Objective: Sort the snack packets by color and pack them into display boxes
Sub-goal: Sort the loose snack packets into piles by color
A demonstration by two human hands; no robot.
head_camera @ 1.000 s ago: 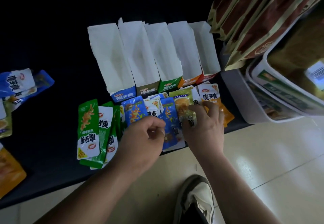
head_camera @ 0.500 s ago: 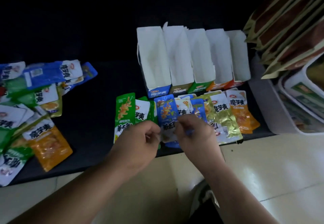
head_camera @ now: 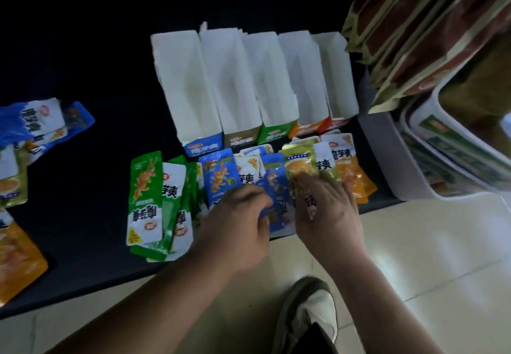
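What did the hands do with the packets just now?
The right hand let go in the middle and slid right, and now lies flat on the gold packets. The left hand keeps pinching a blue packet. The display boxes and green packets stayed put.

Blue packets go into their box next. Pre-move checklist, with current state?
1. Blue box open, upright, looks empty: ok.
2. Left hand gripping blue packets, fingers curled at their edge: ok.
3. Right hand over gold packets, hold blurred: cannot tell.
4. All blue packets one colour, some show white faces: cannot tell.
5. Green packets apart from blue packets: not ok, the piles touch.
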